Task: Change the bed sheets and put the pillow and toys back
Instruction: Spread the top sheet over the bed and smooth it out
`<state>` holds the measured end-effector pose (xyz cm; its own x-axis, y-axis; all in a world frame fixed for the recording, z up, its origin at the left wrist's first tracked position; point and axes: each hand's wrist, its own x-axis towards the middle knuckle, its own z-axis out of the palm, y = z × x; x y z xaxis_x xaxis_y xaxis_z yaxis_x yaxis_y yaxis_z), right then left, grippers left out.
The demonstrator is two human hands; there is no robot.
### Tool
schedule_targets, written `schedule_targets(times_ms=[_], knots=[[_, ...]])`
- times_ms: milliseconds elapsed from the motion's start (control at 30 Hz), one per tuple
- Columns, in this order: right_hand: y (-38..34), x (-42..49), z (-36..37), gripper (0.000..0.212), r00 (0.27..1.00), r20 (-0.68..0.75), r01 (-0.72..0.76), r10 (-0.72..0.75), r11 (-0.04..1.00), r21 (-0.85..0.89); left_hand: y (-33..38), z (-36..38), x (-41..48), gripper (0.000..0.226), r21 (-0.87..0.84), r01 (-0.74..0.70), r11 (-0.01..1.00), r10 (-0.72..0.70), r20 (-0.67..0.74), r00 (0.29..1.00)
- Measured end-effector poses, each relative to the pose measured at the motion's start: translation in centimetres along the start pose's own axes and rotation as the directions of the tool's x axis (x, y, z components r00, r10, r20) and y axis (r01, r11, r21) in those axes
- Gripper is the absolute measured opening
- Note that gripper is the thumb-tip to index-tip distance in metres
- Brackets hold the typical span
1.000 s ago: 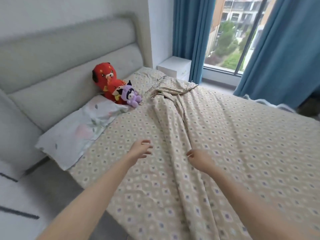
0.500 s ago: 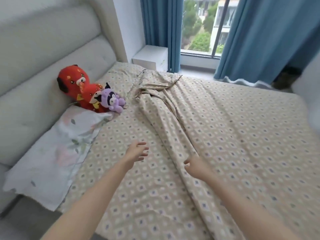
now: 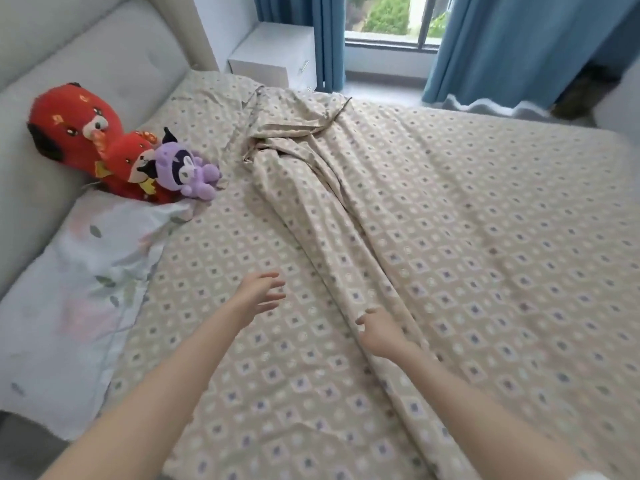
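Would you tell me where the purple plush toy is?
The purple plush toy sits upper left in the head view, against the red plush toys, just beyond the pillow.

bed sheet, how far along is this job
Done: the patterned sheet lies spread out; the pillow and plush toys sit by the headboard. In hand: left hand hovers over the sheet, right hand at the bunched ridge. Left: flattening that ridge.

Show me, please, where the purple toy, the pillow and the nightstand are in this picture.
purple toy (image 3: 187,169): head view, on its face.
pillow (image 3: 83,271): head view, middle of its floral case.
nightstand (image 3: 275,45): head view, on its white top.
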<state>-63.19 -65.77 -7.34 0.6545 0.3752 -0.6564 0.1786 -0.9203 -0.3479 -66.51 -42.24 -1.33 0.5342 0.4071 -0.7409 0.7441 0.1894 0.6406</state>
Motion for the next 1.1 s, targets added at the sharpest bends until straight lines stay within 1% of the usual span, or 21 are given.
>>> schedule_targets(times_ms=[100, 233, 400, 533, 667, 733, 767, 800, 867, 900, 967, 1033, 1067, 1100], knots=[[-0.4, 3.2, 1.1, 0.045, 0.999, 0.027, -0.018, 0.017, 1.000, 0.003, 0.1, 0.5, 4.1, 0.029, 0.014, 0.061, 0.998, -0.061, 0.014, 0.998], [-0.3, 7.2, 2.7, 0.050, 0.995, 0.050, -0.083, 0.080, 0.995, 0.060, -0.7, 1.8, 9.1, 0.027, 0.064, 0.089, 0.994, -0.093, 0.055, 0.994], [0.5, 12.5, 5.4, 0.049, 0.989, 0.058, -0.140, 0.134, 0.984, 0.114, -2.9, 3.5, 15.3, 0.022, 0.121, 0.127, 0.984, -0.140, 0.101, 0.985], [1.4, 15.8, 7.9, 0.046, 0.988, 0.057, -0.147, 0.142, 0.984, 0.105, -5.5, 4.4, 19.4, 0.028, 0.155, 0.166, 0.974, -0.185, 0.110, 0.977], [2.7, 17.1, 9.9, 0.039, 0.989, -0.023, -0.146, 0.146, 0.989, 0.011, -7.3, 5.1, 22.1, 0.029, 0.184, 0.211, 0.960, -0.236, 0.130, 0.963], [3.5, 17.4, 10.3, 0.033, 0.985, -0.124, -0.127, 0.120, 0.991, -0.046, -7.9, 5.8, 23.1, 0.030, 0.173, 0.241, 0.955, -0.265, 0.134, 0.955], [3.8, 17.4, 10.2, 0.029, 0.972, -0.212, -0.107, 0.097, 0.994, -0.033, -8.0, 6.2, 23.4, 0.031, 0.160, 0.252, 0.954, -0.274, 0.137, 0.952], [4.3, 17.5, 9.9, 0.026, 0.947, -0.307, -0.092, 0.094, 0.996, 0.020, -8.1, 6.8, 23.7, 0.033, 0.147, 0.260, 0.954, -0.282, 0.151, 0.947], [5.2, 17.3, 8.3, 0.025, 0.871, -0.464, -0.067, 0.161, 0.975, 0.213, -8.0, 8.2, 24.0, 0.036, 0.124, 0.256, 0.959, -0.276, 0.189, 0.942], [5.8, 17.1, 7.4, 0.025, 0.826, -0.527, -0.032, 0.200, 0.950, 0.310, -7.9, 9.1, 24.1, 0.036, 0.103, 0.253, 0.962, -0.269, 0.200, 0.942], [7.3, 16.7, 5.2, 0.026, 0.710, -0.648, 0.030, 0.273, 0.909, 0.416, -7.3, 11.4, 24.7, 0.036, 0.029, 0.248, 0.968, -0.248, 0.233, 0.940], [8.7, 16.7, 3.2, 0.028, 0.601, -0.719, 0.046, 0.350, 0.882, 0.468, -6.5, 14.0, 25.2, 0.038, -0.109, 0.283, 0.953, -0.242, 0.291, 0.926], [9.5, 16.9, 2.4, 0.029, 0.559, -0.733, 0.038, 0.387, 0.871, 0.489, -6.1, 15.6, 25.5, 0.039, -0.171, 0.303, 0.938, -0.238, 0.320, 0.917], [9.9, 17.2, 1.7, 0.031, 0.540, -0.730, 0.022, 0.418, 0.861, 0.509, -5.6, 16.7, 25.8, 0.041, -0.217, 0.312, 0.925, -0.230, 0.334, 0.914]])
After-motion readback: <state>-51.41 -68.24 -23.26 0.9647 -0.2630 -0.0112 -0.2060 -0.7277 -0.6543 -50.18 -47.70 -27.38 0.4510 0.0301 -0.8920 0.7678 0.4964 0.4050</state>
